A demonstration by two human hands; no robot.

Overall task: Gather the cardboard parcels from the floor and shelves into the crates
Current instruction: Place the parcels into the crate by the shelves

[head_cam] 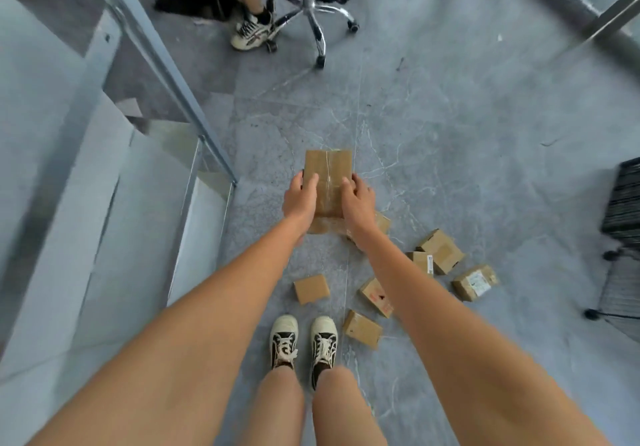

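My left hand (300, 200) and right hand (358, 200) curl their fingers round the long edges of a taped cardboard parcel (328, 175), grasping it in the air above the grey floor (450, 134). Under it I think another parcel lies, mostly hidden. More small parcels (441, 251) lie scattered near my shoes (303, 341).

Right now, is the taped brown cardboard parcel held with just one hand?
No: the left hand and right hand both grip the taped brown cardboard parcel.
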